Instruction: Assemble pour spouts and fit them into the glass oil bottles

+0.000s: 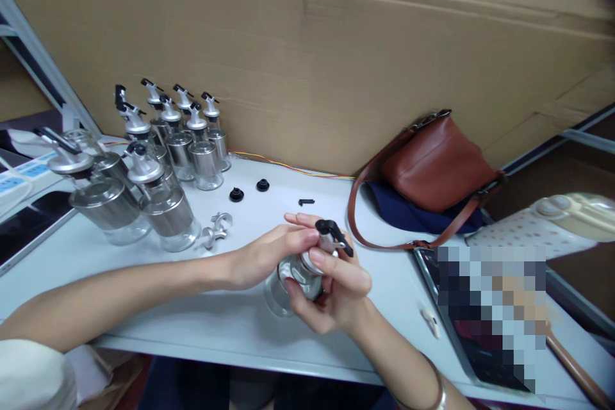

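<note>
- The right hand (342,291) is wrapping tight around the glass bottle (295,272), which is tilting between both palms just over the table (230,327).
- The left hand (262,256) is pinching the spout cap (331,235) at the bottle's neck.
- The cap is probably being seated: the right-hand grip is best bracing the bottle while the left is working the cap squarely.
- Two black stoppers (236,194) are lying beyond the left hand.
</note>
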Motion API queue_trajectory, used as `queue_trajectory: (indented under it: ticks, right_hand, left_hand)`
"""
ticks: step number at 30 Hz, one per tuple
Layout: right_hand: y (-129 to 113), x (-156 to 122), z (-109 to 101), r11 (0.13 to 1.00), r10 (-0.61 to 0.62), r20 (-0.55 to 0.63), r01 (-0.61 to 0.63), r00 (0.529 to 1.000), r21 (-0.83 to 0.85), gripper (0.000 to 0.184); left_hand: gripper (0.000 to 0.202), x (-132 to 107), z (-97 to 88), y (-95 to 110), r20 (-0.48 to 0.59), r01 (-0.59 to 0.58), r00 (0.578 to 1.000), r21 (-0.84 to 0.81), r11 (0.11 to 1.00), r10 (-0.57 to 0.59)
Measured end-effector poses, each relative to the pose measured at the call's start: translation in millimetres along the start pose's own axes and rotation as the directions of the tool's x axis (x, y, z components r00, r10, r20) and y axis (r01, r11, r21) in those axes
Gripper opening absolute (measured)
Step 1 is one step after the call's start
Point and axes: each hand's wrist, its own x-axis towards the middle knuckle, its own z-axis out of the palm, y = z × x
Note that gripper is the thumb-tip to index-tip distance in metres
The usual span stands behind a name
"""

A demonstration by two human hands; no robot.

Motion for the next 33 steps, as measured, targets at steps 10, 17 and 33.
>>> queue_trajectory:
  ticks: [10,17,33]
  right_hand:
    - [-7,5,3,0.994,0.015,-0.039,-0.019,0.999,-0.106,0.052]
    - [-10,3,4,0.996,0.041,-0.022,-0.043,0.999,-0.075,0.047]
    - [-9,3,0,0.986,0.004,0.021,0.000,1.000,-0.165,0.038]
  left_hand:
    - [0.044,1,5.4,-10,-0.166,-0.088,0.980,0.116,0.989,0.107]
    - [0.041,0,7.2,-11,-0.186,-0.143,0.970,0.093,0.985,0.159]
    - [0.045,1,0.1,-2,-0.067,-0.160,0.982,0.208,0.965,0.177]
